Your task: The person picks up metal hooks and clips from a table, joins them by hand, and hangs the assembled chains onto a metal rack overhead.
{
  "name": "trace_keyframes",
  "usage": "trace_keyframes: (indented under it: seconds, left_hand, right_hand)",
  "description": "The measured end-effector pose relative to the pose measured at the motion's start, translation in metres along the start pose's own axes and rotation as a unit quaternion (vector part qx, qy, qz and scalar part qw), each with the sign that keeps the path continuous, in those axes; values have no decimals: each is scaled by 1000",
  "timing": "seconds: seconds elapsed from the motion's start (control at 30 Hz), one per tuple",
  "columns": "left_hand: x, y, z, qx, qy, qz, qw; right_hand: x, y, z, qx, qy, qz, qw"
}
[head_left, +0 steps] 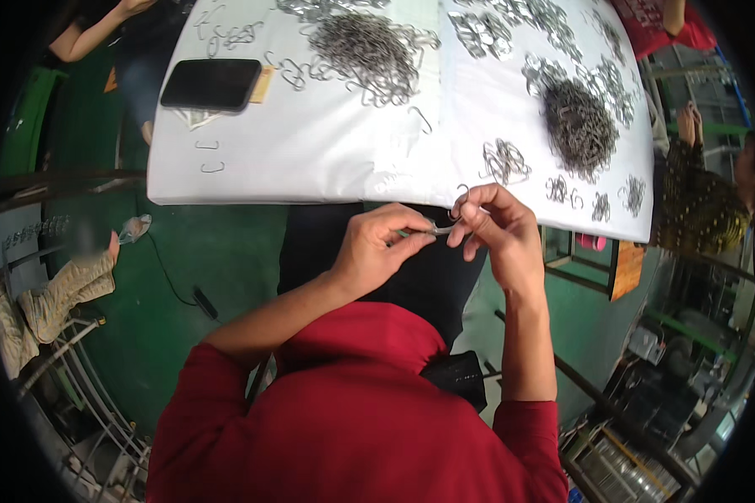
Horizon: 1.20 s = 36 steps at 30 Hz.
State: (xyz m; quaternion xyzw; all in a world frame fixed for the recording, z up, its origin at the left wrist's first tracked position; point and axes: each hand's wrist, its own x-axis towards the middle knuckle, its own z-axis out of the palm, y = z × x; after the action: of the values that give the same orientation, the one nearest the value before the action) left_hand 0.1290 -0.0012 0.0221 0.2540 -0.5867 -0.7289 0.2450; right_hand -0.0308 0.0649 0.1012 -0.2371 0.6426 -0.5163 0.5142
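Just off the near edge of the white-covered table [294, 180], my two hands meet in front of my body. My left hand [382, 247] pinches the end of a small silvery metal piece [443, 230] between thumb and fingertips. In my right hand [502, 230], closed at thumb and forefinger, is a wire hook [463, 189] whose curved tip rises above the fingers. Whether the silvery piece is part of this hook cannot be made out. Beyond my hands lie a single hook [422, 120] and a small group of hooks [505, 161].
Large heaps of wire hooks [365, 50] and a darker heap [580, 126] cover the table's far and right parts. A black phone [211, 84] lies at the left. Other people stand or sit around: one at far left, others at right. A wooden-topped stool [627, 268] stands below right.
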Motion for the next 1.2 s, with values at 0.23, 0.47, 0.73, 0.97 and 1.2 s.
trace_keyframes:
  seconds: [0.23,0.47,0.73,0.97,1.2]
  left_hand:
    - [3,11,11,37,-26,11,999]
    - [13,4,14,64,-33,81,994]
    - [207,-1,-10,425,9,324,845]
    - [313,-20,11,661,56,284,693]
    - [218,20,3,361,9,136,922]
  right_hand:
    - [-29,38,-6,20,87,-62,994]
    - [-27,51,-6,-50,146,-164,974]
    - [-33,47,-13,-125,168,-244,947]
    - [-29,48,-13,-131,177,-229,948]
    - [-27,60,-19,-136,203,-217,945]
